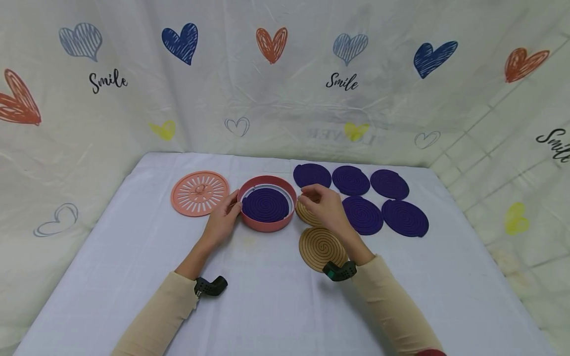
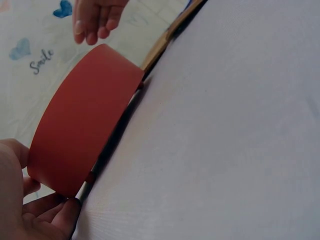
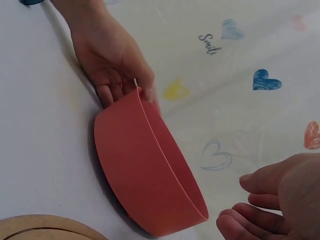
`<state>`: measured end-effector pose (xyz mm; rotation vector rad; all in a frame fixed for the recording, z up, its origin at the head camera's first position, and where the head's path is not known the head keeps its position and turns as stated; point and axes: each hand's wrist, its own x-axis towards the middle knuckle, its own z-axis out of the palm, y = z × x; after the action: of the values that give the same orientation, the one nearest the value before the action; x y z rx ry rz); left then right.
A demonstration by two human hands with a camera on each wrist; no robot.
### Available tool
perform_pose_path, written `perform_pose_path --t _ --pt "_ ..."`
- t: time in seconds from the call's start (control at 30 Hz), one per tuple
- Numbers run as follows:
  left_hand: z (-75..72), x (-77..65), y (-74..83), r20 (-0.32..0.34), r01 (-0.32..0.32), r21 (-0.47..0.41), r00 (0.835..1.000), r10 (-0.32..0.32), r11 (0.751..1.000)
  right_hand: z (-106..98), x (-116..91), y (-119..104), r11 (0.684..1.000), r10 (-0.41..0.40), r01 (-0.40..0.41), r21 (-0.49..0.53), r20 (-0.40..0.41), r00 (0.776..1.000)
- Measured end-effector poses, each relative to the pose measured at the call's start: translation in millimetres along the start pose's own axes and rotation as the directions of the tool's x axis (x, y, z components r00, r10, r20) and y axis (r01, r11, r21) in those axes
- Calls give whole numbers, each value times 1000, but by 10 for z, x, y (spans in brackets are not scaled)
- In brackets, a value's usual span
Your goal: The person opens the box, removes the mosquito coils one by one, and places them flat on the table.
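Observation:
My left hand (image 1: 221,220) grips the left side of a round pink mosquito coil holder (image 1: 267,227), thumb near the rim and fingers low on the wall. A purple mosquito coil (image 1: 265,205) lies inside the holder. Just right of the rim, my right hand (image 1: 328,207) hovers with loosely bent fingers and nothing between them; the right wrist view shows a gap between its thumb and fingers (image 3: 255,222). Beneath that hand are two tan coils, one partly covered and a nearer one (image 1: 320,247) plainly visible.
A pink slotted lid (image 1: 200,194) lies left of the holder. Several purple coils (image 1: 351,180) are laid out in two rows at the right, on a white-covered table (image 1: 267,306). Behind hangs a curtain (image 1: 303,99) printed with hearts.

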<state>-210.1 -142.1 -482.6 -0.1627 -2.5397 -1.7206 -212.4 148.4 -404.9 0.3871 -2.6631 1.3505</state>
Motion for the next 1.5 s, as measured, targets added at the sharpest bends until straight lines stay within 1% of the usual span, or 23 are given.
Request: perform_pose_path --t 0.17,0.4,0.53,0.73,0.9,1.1,1.2,1.33,1.5 --pt "-4 1 -3 1 4 5 1000 -4 1000 52 60 -50 1000 -21 22 -19 8 1000" --pt "-6 -5 11 2 4 -13 1000 -4 1000 112 131 -88 996 -13 15 -90 21 1000" --pt "-9 -8 15 7 0 -28 1000 0 1000 143 171 -83 998 -18 21 -67 39 999" --pt "-13 -4 3 1 0 -25 1000 0 1000 195 228 -101 999 -16 18 -28 84 996" --pt "-6 -1 -3 0 -9 -19 1000 9 1000 231 264 -124 999 -2 8 -44 134 991" --pt "-7 6 -10 -1 -16 -19 1000 16 1000 259 302 -157 998 15 -5 -59 176 984" --pt "-9 9 -10 0 -16 -11 1000 16 1000 290 333 -170 998 45 -35 -58 198 979" --pt "-9 11 -7 -1 -11 -4 1000 11 1000 328 365 -205 994 59 -37 -105 217 974" --pt "-8 10 0 1 -2 -4 1000 2 1000 358 396 -237 986 46 -6 -164 242 969"
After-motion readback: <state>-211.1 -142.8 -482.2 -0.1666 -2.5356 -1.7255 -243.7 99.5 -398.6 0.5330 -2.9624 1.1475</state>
